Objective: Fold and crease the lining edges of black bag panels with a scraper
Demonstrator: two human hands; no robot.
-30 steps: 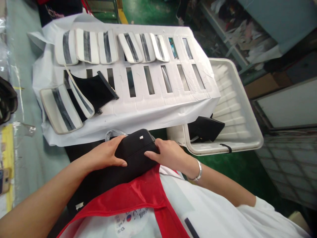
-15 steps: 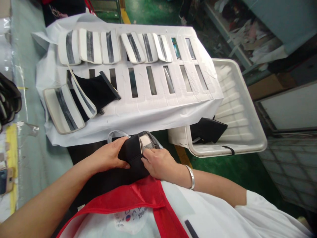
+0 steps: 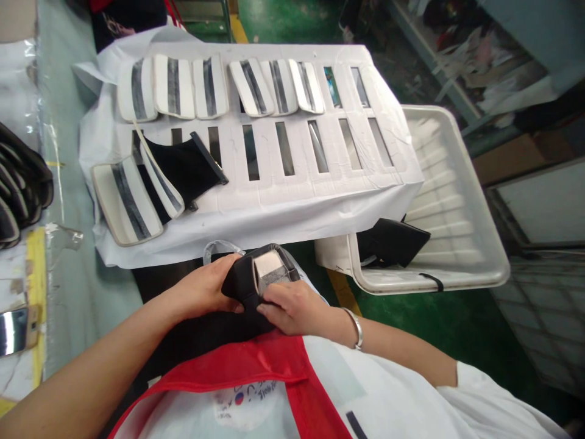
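The black case [image 3: 242, 281] is held bent open by the red apron [image 3: 237, 369]. Its side is wrapped by the left hand [image 3: 210, 286]; its edge seems pinched by the right hand [image 3: 295, 303]. It looks light and bendy, probably best held by its sides.

A phone-like device [image 3: 13, 330] overlaps a yellow strip [image 3: 36, 299] on a pale grey-green worktop [image 3: 107, 311], well to the left of the left hand [image 3: 212, 289]. Beyond the right hand [image 3: 297, 305], a yellow line [image 3: 342, 292] crosses a green floor [image 3: 439, 332] near a white plastic bin [image 3: 439, 158]. Farther off past that hand, on the right, crumpled scraps [image 3: 484, 58] lie beside a blue-grey surface [image 3: 525, 39], with brown cardboard [image 3: 509, 158] near a pale panel [image 3: 548, 201].
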